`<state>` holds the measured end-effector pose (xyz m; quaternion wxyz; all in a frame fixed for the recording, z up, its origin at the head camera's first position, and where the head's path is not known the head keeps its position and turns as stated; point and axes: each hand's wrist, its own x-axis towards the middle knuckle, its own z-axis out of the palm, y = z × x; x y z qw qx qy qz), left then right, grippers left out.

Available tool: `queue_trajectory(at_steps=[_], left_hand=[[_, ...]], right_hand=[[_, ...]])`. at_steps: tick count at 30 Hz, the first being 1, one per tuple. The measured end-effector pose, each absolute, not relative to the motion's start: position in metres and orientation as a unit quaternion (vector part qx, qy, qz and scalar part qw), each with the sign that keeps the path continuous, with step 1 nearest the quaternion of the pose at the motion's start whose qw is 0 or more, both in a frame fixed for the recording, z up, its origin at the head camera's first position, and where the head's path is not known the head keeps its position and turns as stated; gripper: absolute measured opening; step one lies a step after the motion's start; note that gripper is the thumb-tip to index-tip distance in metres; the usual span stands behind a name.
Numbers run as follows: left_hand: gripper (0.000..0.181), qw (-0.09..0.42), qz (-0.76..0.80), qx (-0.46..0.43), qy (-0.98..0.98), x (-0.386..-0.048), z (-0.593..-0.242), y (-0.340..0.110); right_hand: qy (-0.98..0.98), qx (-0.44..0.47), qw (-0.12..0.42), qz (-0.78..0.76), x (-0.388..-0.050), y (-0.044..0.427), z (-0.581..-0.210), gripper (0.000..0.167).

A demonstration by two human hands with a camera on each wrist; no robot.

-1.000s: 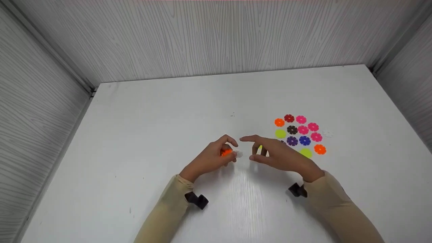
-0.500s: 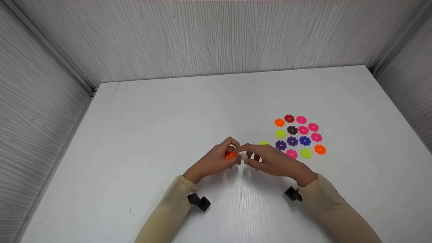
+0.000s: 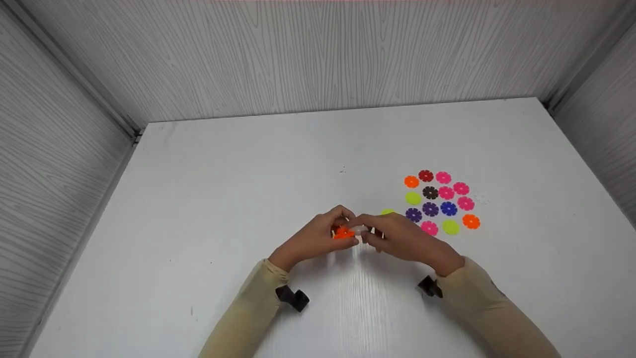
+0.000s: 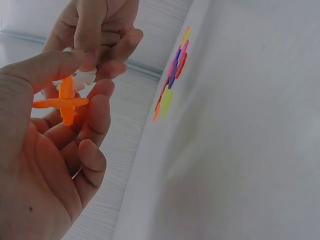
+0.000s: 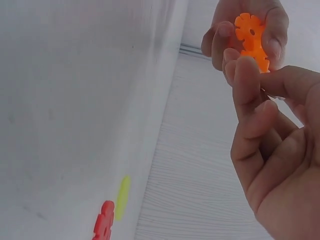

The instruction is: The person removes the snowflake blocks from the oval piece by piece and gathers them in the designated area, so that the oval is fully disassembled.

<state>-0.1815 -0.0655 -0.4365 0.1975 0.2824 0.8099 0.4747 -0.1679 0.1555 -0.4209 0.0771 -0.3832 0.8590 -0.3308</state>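
Two orange snowflake discs [image 4: 66,102], slotted together crosswise, sit in my left hand [image 3: 316,236], which grips them by thumb and fingers. A whitish translucent snowflake disc [image 4: 86,76] is right beside the orange pair, at the fingertips of both hands. My right hand [image 3: 410,238] pinches this whitish disc between thumb and fingers, and only a sliver of it shows in the right wrist view. Whether the whitish disc is slotted into the orange ones cannot be told. Both hands meet just above the white table [image 3: 238,199].
Right of the hands, several loose snowflake discs lie flat: pink [image 3: 465,203], blue [image 3: 448,208], purple [image 3: 413,215], dark brown [image 3: 430,192], red [image 3: 426,175], orange [image 3: 471,222], yellow [image 3: 450,227] and white [image 3: 482,198]. Wood-grain panels [image 3: 318,54] stand behind and at the sides.
My right hand has moved left, from apart with spread fingers to pinching the whitish disc. The left hand has shifted slightly right, and the orange discs have turned in it.
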Motion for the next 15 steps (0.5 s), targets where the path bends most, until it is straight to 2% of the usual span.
queue_trajectory(at_steps=[8,15], left_hand=[[0.022,0.128,0.457,0.323,0.819,-0.1826,-0.4348,-0.0693],[0.022,0.039,0.431,0.341,0.834,-0.1819,-0.435,-0.0646]], right_hand=[[0.846,-0.417,0.034,-0.332,-0.1703,0.1567,-0.418,0.026],[0.848,-0.41,0.032,-0.334,-0.1775,0.1605,-0.4203,0.027]])
